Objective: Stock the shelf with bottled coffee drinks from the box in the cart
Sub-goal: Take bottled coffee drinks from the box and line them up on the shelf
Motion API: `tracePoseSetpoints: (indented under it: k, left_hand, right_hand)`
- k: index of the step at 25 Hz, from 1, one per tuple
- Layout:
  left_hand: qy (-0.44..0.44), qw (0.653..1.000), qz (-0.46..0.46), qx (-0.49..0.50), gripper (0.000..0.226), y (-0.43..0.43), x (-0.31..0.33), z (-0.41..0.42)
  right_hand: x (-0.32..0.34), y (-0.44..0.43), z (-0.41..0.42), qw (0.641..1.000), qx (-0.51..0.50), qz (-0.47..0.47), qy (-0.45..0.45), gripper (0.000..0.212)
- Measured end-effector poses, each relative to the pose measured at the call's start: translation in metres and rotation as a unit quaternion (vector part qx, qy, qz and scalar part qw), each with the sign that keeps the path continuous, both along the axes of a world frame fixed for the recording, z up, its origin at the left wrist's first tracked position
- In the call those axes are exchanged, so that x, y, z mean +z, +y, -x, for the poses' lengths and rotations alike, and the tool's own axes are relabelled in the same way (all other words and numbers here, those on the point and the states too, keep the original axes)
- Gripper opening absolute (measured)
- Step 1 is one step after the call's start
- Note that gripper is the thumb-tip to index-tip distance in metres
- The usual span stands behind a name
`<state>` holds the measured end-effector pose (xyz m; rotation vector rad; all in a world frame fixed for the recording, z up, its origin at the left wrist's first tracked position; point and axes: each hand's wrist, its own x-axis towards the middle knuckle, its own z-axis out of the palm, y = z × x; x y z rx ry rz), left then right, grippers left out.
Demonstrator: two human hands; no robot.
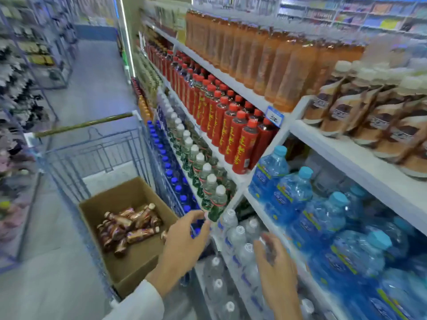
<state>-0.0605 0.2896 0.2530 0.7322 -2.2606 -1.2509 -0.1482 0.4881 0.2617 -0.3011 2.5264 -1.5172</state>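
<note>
Several brown bottled coffee drinks [129, 227] lie loose in an open cardboard box [138, 262] inside the blue wire cart [97, 153]. More coffee bottles with cream caps [369, 125] stand in rows on the white shelf [346, 153] at the upper right. My left hand [184, 243] hovers over the box's right edge with its fingers relaxed, and it holds nothing. In front of the clear water bottles, my right hand [275, 266] is blurred, loosely spread and empty.
The shelving on the right carries orange drinks [254, 54], red-capped bottles [231, 125], large blue water bottles [323, 215] and clear water bottles [235, 239]. The cart handle [85, 123] points up the aisle. Another rack lines the left side.
</note>
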Motion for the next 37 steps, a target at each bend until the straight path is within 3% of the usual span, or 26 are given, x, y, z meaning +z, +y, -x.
tracePoseSetpoints:
  k: [5,12,21,25,28,32,37]
  left_hand:
    - [-0.077,0.987,-0.088,0.111,0.025,-0.101,-0.07,-0.071]
    - [-0.178,0.945,-0.178,0.208,0.024,-0.163,-0.147,-0.132]
    - [-0.221,0.868,-0.305,0.324,0.03,-0.267,-0.225,-0.067]
    - [-0.283,0.819,-0.326,0.378,0.053,-0.348,-0.285,-0.024]
    - [-0.31,0.772,-0.358,0.424,0.061,-0.392,-0.337,-0.005]
    - [-0.356,0.735,-0.375,0.439,0.071,-0.415,-0.401,0.004]
    - [-0.313,0.725,-0.384,0.478,0.111,-0.418,-0.452,0.016]
  right_hand:
    - [-0.061,-0.112,-0.02,0.991,0.073,-0.05,-0.099,0.024]
    - [-0.121,-0.202,-0.029,0.952,0.161,-0.155,-0.211,0.021]
    - [-0.173,-0.3,0.013,0.887,0.267,-0.255,-0.278,0.022]
    - [-0.198,-0.334,0.038,0.862,0.298,-0.261,-0.317,0.027]
    - [-0.219,-0.356,0.059,0.852,0.311,-0.254,-0.337,0.024]
    - [-0.236,-0.374,0.074,0.838,0.326,-0.265,-0.349,0.021]
    - [-0.259,-0.382,0.087,0.824,0.331,-0.277,-0.366,0.019]
